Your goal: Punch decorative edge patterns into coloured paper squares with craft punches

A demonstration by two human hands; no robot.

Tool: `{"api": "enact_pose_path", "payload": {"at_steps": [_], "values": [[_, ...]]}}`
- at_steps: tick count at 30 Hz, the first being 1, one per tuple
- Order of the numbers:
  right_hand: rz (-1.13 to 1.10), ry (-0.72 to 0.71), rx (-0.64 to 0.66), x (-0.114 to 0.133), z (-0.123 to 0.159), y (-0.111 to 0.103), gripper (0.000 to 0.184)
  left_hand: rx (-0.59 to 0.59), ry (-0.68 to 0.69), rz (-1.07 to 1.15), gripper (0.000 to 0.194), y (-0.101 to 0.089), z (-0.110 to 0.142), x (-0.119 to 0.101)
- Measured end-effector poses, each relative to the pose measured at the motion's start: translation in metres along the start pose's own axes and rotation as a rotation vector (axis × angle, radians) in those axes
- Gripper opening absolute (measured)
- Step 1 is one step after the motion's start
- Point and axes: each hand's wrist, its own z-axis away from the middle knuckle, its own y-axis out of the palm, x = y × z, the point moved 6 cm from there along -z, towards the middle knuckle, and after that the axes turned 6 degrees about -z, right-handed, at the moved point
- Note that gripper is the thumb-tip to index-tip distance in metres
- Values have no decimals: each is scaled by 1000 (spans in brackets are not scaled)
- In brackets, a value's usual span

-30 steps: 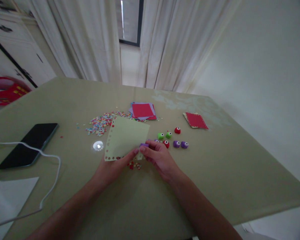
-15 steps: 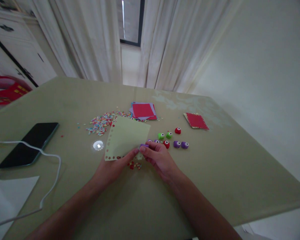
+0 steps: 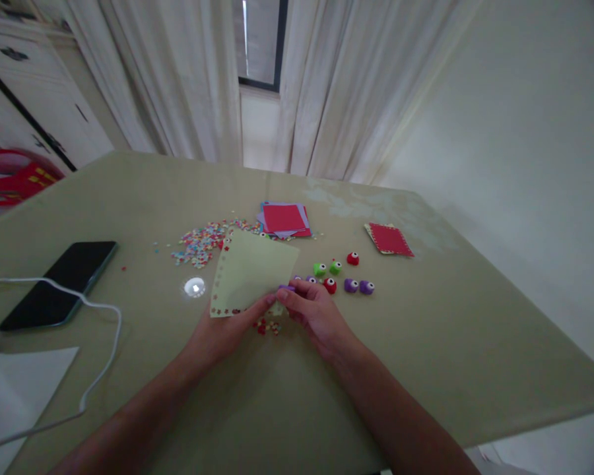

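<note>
My left hand (image 3: 228, 336) holds a pale yellow sheet of paper (image 3: 255, 270) by its lower edge, thumb on top and the other fingers hidden underneath. Small reddish-brown star shapes run along the sheet's left and bottom edges. Closed at the sheet's lower right corner, my right hand (image 3: 317, 313) pinches a small purple piece (image 3: 286, 288), mostly covered by the fingers. The two thumbs nearly meet there. Below the sheet lies a little heap of red and pale confetti (image 3: 267, 326). Beside my right hand stand several small one-eyed figures: purple (image 3: 351, 285), green (image 3: 319, 269) and red (image 3: 353, 258).
A larger pile of colourful confetti (image 3: 200, 244) lies behind the sheet. Farther back is a stack of coloured paper squares (image 3: 283, 219); a red card with a patterned border (image 3: 389, 239) lies right. At left are a phone (image 3: 59, 284), a white cable (image 3: 116, 330) and white paper (image 3: 30, 382).
The yellow sheet has shifted very slightly to the right. Both hands keep nearly the same grip and place.
</note>
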Motion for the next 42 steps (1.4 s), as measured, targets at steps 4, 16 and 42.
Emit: {"api": "enact_pose_path", "payload": {"at_steps": [4, 16, 42], "values": [[-25, 6, -22, -1, 0, 2, 43, -22, 22, -30, 26, -1, 0, -2], [6, -12, -9, -1, -2, 3, 40, -64, 47, -77, 22, -4, 0, -2], [1486, -603, -567, 107, -4, -66, 22, -513, -159, 64, 34, -48, -4, 5]]}}
